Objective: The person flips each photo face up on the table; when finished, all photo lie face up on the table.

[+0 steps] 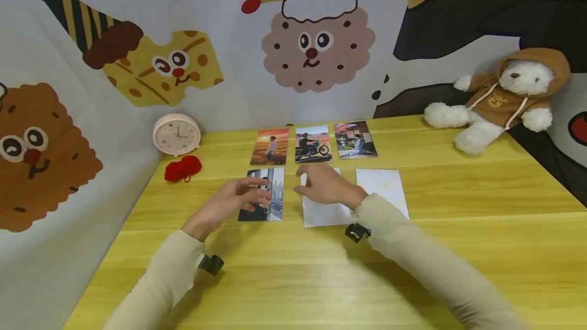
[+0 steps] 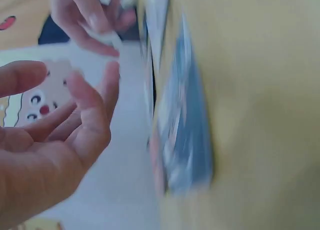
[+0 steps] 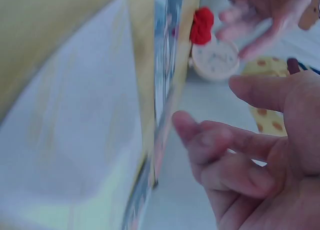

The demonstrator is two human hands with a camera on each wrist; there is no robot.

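Note:
My left hand (image 1: 229, 200) hovers over a photo card (image 1: 277, 197) of a person before a city skyline, its fingers relaxed and holding nothing. Over a white, blank-looking card (image 1: 321, 215) is my right hand (image 1: 327, 185), fingers loosely bent with a gap between thumb and forefinger. In the right wrist view this white card (image 3: 75, 120) lies below the empty fingers. A second white card (image 1: 380, 185) is on the right, partly covered by the right sleeve. Behind them lie a sunset-field photo (image 1: 270, 147), a motorcycle photo (image 1: 313, 144) and a garden photo (image 1: 356, 140).
At the back left stand a round alarm clock (image 1: 177, 135) and a red yarn bundle (image 1: 183, 168). A white teddy bear in a brown hoodie (image 1: 500, 98) sits at the back right. The yellow wood-grain table (image 1: 284, 279) meets a cartoon-printed cloth (image 1: 238, 101) behind.

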